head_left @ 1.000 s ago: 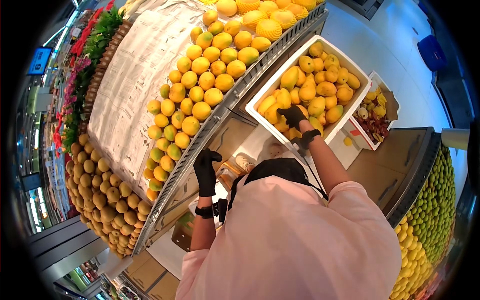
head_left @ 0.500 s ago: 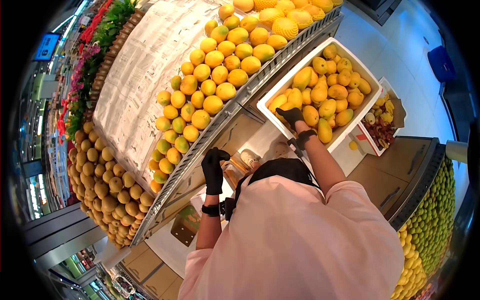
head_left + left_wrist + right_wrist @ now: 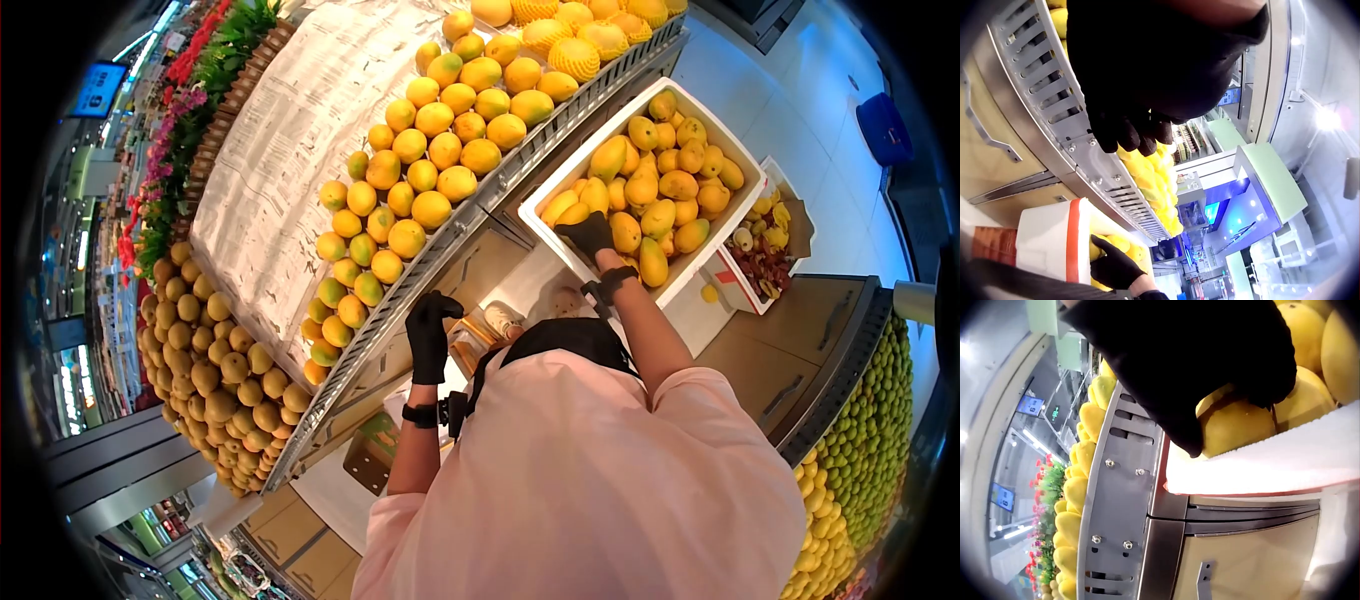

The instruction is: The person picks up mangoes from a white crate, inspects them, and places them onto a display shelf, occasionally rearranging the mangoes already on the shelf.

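Observation:
My right hand (image 3: 590,238), in a black glove, is at the near left corner of a white foam box (image 3: 690,262) full of yellow mangoes (image 3: 640,188). Thumb and fingers curl around one mango (image 3: 1238,428) just inside the box wall, as the right wrist view shows. The glove covers part of this fruit. My left hand (image 3: 428,335), also gloved in black, hangs loosely curled beside the display stand's metal edge, with nothing seen in it. From the left wrist, its fingertips (image 3: 1129,134) overlap that slotted rail.
Rows of mangoes (image 3: 408,145) lie on the sloped stand, beside brown round fruit (image 3: 215,365). A slotted metal rail (image 3: 440,235) borders it. Behind the foam box sits a carton (image 3: 742,282) of scraps. Green and yellow fruit (image 3: 865,400) fill another stand at right.
The head view has shifted a little. My right hand has moved toward the box's near left corner, its fingers lower among the mangoes. The left hand stays nearly where it was.

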